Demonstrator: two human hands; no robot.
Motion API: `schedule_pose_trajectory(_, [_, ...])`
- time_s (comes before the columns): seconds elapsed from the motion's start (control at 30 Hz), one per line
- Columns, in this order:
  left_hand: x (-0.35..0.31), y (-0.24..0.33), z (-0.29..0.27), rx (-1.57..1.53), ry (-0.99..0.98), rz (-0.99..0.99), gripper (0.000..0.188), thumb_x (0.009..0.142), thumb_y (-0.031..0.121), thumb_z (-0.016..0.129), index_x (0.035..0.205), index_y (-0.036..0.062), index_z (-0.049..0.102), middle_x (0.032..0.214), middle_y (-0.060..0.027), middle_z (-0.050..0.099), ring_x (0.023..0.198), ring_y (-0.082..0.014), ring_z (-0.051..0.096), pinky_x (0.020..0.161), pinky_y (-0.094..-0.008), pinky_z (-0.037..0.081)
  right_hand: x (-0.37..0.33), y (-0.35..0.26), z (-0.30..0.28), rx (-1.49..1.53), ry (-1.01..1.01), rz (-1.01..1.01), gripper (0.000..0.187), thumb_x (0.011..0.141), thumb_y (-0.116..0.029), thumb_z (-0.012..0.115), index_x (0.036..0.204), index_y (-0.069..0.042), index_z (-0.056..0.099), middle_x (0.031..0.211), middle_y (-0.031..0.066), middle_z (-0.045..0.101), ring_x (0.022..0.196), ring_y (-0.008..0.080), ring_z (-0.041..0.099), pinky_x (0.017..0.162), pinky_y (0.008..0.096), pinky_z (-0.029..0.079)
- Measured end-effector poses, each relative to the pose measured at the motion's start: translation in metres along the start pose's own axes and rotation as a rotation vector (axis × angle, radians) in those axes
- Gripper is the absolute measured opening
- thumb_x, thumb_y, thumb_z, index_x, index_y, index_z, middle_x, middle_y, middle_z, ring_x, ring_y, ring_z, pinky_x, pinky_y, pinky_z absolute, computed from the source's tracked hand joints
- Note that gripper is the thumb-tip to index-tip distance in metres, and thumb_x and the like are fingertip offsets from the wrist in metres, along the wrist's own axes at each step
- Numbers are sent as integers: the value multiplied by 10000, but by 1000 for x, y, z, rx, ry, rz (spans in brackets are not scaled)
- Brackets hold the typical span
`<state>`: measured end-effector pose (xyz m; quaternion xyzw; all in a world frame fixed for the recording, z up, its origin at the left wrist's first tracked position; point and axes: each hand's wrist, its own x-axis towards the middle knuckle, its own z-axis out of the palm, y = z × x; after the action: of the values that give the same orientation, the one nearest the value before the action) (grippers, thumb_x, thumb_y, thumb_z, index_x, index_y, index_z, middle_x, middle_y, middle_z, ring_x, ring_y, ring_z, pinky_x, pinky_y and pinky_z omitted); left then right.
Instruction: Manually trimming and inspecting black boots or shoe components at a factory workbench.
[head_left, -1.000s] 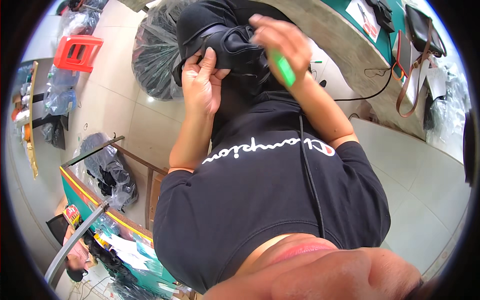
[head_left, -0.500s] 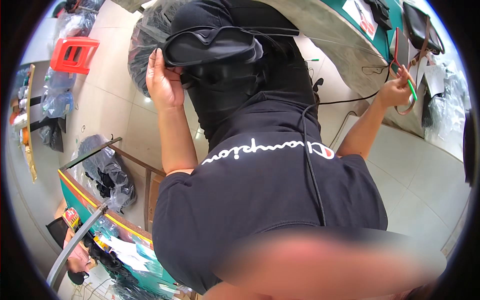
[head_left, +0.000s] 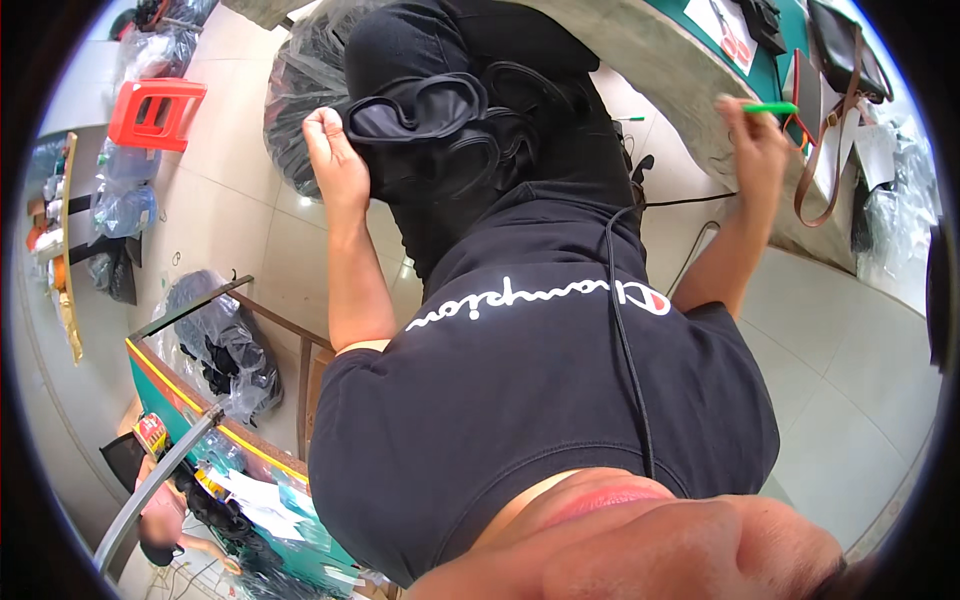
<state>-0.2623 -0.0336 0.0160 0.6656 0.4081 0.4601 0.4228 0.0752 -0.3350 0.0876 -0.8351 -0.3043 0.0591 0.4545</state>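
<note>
A black moulded eye mask point(head_left: 418, 108) with rounded eye cups lies over my lap. My left hand point(head_left: 338, 160) is closed at its left end, thumb and fingers pressed together at the edge. Further black masks point(head_left: 495, 150) of the same kind rest just behind it on my black trousers, hard to tell apart from the cloth. Out to the right, my right hand point(head_left: 757, 140) is raised beside the bench and slightly blurred. Its fingers are closed around a slim green stick-like tool point(head_left: 772, 108), whose working end I cannot make out.
A bench point(head_left: 690, 75) on the right bears red-handled scissors point(head_left: 735, 45) and a dark strapped bag point(head_left: 848, 55). A red stool point(head_left: 155, 115) stands far left. A green table point(head_left: 165, 385) with a metal bar is at lower left. A black cable point(head_left: 622, 350) runs down my shirt.
My right hand has moved left, and the green tool has turned to lie level. The mask has tilted so its cups show, with my left hand still at its edge.
</note>
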Motion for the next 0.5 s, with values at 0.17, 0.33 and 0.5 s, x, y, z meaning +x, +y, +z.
schedule_pose_trajectory(0.17, [-3,38,3,-750,-318,-755,494,987,402,408,1196,-36,498,1116,-137,616,1004,-235,613,863,-377,521,-36,-66,106,834,-974,108,158,913,-109,568,993,19,613,1165,130,572,1034,208,584,870,344,495])
schedule_pose_trajectory(0.33, [-22,74,20,-1311,-507,-730,574,953,506,416,1198,0,532,1139,-108,623,1047,-241,595,942,-402,461,-41,-92,149,1125,-987,169,203,909,-193,625,1013,-19,621,1025,43,602,941,109,581,830,263,478])
schedule_pose_trajectory(0.5, [-34,98,24,-1180,-414,-717,535,942,463,480,1215,5,528,1203,-105,593,1135,-240,548,1021,-423,380,-35,-100,150,1016,-890,4,187,909,-184,625,981,-11,622,912,24,617,808,81,571,756,228,466])
